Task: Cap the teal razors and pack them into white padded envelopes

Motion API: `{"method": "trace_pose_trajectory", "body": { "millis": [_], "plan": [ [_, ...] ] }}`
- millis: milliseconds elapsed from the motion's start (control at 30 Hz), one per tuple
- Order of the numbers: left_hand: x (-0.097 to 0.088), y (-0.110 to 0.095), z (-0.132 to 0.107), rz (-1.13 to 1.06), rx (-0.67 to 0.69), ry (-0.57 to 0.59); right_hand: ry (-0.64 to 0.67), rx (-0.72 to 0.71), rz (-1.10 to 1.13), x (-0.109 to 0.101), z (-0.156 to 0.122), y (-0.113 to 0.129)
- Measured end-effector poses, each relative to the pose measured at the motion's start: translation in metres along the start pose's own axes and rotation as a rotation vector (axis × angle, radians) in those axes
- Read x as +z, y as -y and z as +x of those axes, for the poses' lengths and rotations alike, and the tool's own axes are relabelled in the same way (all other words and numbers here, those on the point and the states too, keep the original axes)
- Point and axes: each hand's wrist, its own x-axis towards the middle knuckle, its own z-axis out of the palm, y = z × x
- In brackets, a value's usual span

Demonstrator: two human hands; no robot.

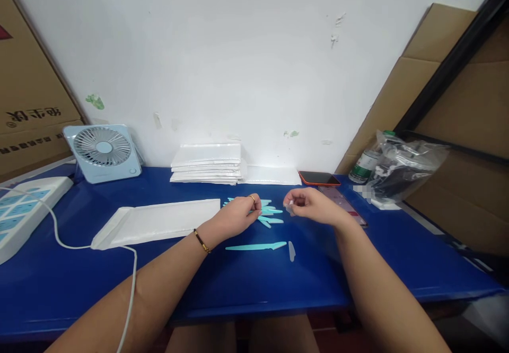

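My left hand (240,214) is closed in a pinch at a pile of teal eyebrow razors (272,220). A razor seems to stick out to the right from its fingertips, though the fingers hide part of the pile. Closer to me, a single teal eyebrow razor (254,247) lies flat, its blade end pointing right. Beside that end rests a translucent blade cap (291,251). To the right of the pile, my right hand (312,205) is closed, with small translucent blade caps (290,208) between thumb and fingers.
A white padded mailer (159,222) lies left, with a stack of mailers (207,165) behind. Around the blue table (246,289) stand a fan (104,151), a power strip (27,210) with a white cable, a phone (319,178), a bottle (365,165) and a plastic bag (409,167).
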Motion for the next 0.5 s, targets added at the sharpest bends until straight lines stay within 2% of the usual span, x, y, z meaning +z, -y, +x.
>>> {"method": "trace_pose_trajectory", "body": {
  "millis": [100, 333, 500],
  "plan": [
    [0.001, 0.002, 0.001, -0.006, 0.008, -0.023, -0.004, -0.024, 0.108, 0.003, 0.001, 0.002],
    [0.002, 0.002, 0.002, -0.034, 0.015, -0.047, 0.027, -0.089, 0.118, 0.013, 0.004, 0.011],
    [0.003, 0.004, 0.002, -0.042, 0.022, -0.024, -0.011, -0.150, 0.120, 0.025, 0.009, 0.013]
  ]
}}
